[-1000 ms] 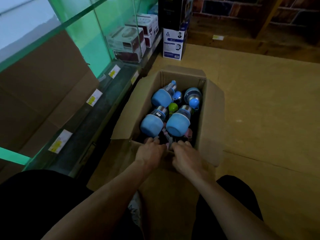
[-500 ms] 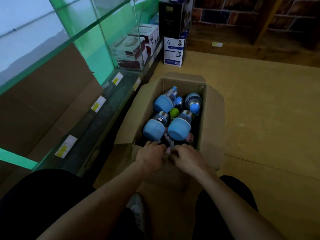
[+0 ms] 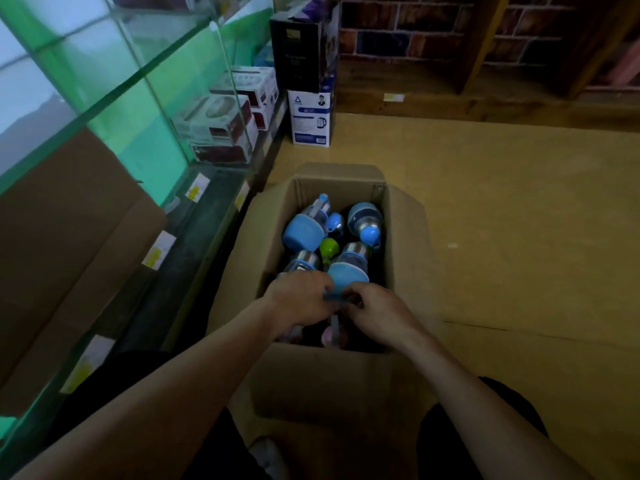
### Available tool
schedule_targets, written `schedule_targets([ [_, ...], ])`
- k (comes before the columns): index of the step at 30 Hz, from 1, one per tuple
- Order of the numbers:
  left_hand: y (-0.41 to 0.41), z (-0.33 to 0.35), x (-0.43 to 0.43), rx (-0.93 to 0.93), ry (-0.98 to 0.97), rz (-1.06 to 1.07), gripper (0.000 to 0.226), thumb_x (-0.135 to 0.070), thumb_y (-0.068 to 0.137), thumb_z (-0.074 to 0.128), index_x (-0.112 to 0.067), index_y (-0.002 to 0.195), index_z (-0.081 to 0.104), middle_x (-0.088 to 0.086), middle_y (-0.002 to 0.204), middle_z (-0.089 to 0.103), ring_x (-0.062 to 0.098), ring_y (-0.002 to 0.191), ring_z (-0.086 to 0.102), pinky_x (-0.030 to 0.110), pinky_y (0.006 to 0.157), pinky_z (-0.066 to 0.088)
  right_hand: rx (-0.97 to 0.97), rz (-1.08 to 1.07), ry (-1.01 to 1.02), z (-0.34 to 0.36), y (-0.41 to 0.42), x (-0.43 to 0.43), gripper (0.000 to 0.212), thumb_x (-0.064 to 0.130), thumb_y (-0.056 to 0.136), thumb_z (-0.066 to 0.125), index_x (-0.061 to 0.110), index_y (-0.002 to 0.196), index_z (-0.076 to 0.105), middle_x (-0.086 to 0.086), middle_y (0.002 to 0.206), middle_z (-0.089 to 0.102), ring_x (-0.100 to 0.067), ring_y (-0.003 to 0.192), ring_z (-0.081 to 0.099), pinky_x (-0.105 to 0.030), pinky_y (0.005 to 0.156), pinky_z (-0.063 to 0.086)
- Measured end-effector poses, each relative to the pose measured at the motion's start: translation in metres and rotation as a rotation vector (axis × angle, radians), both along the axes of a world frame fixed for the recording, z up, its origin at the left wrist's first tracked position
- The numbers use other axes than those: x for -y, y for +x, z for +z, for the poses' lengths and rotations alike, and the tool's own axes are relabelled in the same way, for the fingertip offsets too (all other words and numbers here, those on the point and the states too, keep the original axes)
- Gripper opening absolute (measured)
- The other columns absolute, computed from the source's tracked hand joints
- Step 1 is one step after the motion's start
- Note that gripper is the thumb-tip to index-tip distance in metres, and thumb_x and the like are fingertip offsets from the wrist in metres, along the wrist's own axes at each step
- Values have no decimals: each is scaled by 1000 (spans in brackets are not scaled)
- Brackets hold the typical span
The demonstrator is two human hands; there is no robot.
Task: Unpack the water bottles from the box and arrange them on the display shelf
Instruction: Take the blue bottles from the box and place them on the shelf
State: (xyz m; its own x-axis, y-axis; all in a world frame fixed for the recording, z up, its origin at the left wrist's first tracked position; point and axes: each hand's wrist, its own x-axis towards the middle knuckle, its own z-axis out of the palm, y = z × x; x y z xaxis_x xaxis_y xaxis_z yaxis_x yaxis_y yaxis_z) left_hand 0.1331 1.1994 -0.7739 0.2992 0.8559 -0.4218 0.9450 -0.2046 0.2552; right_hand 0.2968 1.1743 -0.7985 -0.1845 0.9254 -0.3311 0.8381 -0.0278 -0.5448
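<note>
Both hands have gone deeper into the box [image 3: 405,244], over the near bottles. The right hand [image 3: 379,315] pinches a blue strap [image 3: 337,298]. The left hand [image 3: 299,299] curls down, and I cannot tell what it holds. The water bottles [image 3: 301,232] all lie in the box, none on the display shelf [image 3: 180,247] yet. Big brown cartons [image 3: 69,220] fill much of that shelf
</note>
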Motion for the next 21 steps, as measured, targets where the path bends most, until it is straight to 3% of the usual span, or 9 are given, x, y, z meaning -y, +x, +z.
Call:
schedule_targets([
  [5, 2, -14, -43, 134, -90, 39, 54, -49, 94, 63, -24, 140, 53, 2, 132, 61, 22, 121, 58, 34, 95, 45, 12, -102, -51, -13, 5, -26, 47, 35, 99, 60, 23, 144, 54, -9, 138, 62, -24, 122, 62, -37, 99, 51],
  [8, 4, -18, -69, 180, -104, 7, 38, -45, 93, 64, -18, 120, 61, 3, 113, 65, 23, 108, 62, 36, 86, 48, 19, -169, -70, -22, 5, -45, 55, 39, 98, 61, 23, 149, 47, -11, 141, 57, -28, 127, 59, -36, 104, 47],
  [11, 5, -27, -94, 234, -138, -19, 28, -35, 93, 65, -15, 111, 60, 6, 109, 65, 26, 104, 62, 40, 87, 50, 37, -256, -107, -32, -1, -65, 53, 42, 97, 60, 24, 145, 49, -13, 135, 58, -33, 126, 58, -37, 102, 47],
  [15, 6, -46, -113, 292, -234, -28, 12, -23, 93, 62, -20, 99, 52, 3, 96, 60, 27, 102, 63, 32, 76, 44, 102, -359, -216, -43, -13, -88, 53, 41, 99, 57, 16, 144, 46, -19, 134, 55, -39, 125, 57, -41, 103, 47],
  [17, 6, -53, -115, 314, -294, 3, 16, -22, 93, 62, -20, 105, 51, 3, 97, 63, 27, 103, 64, 29, 74, 41, 141, -402, -276, -44, -18, -96, 56, 42, 99, 56, 14, 145, 44, -20, 135, 53, -40, 125, 57, -40, 103, 46],
  [21, 8, -60, -116, 334, -378, 112, 55, -35, 93, 64, -14, 138, 40, 13, 127, 63, 32, 118, 61, 32, 84, 42, 125, -469, -384, -45, -23, -112, 68, 57, 89, 57, 10, 139, 49, -20, 133, 59, -39, 123, 59, -40, 99, 47],
])
